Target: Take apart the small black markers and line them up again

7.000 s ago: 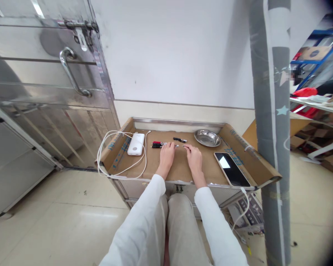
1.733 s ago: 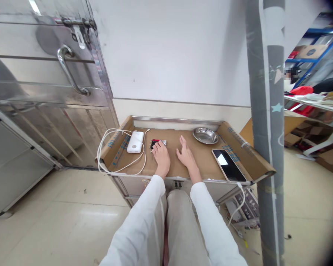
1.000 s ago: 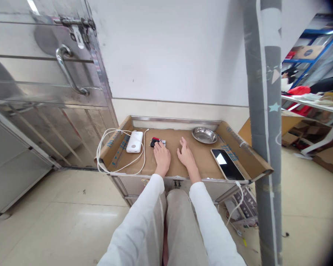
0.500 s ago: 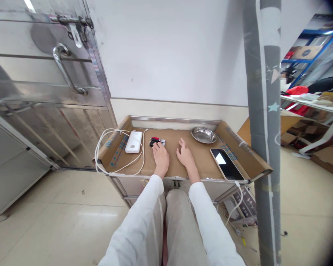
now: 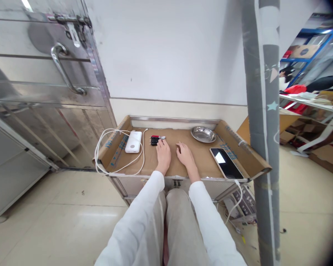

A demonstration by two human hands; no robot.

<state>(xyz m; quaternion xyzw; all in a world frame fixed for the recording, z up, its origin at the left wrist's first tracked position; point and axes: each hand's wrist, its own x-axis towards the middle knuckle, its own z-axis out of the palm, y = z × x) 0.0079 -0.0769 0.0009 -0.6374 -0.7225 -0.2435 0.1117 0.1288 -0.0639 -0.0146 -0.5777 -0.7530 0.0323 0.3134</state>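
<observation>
Several small black rods and a red one (image 5: 154,140), some with pale ends, lie side by side on the brown cardboard lining (image 5: 172,133) of a tabletop. They are too small for me to name their kind. My left hand (image 5: 163,155) rests palm down just to their right, fingers stretched forward, the tips close to the rods' right ends; whether they touch is unclear. To its right, my right hand (image 5: 185,157) lies over the cardboard with nothing held, fingers extended. A round steel dish (image 5: 203,134) stands beyond my right hand.
A white power bank (image 5: 133,142) with a looped white cable (image 5: 98,155) sits on the left. On the right lies a phone (image 5: 226,163) with a cable plugged in. Raised cardboard flaps edge both sides. A grey wrapped pole (image 5: 262,147) rises at the right.
My left hand has drawn back and slightly right, off the rods, which now lie in a neater row. My right hand's fingers have lowered slightly.
</observation>
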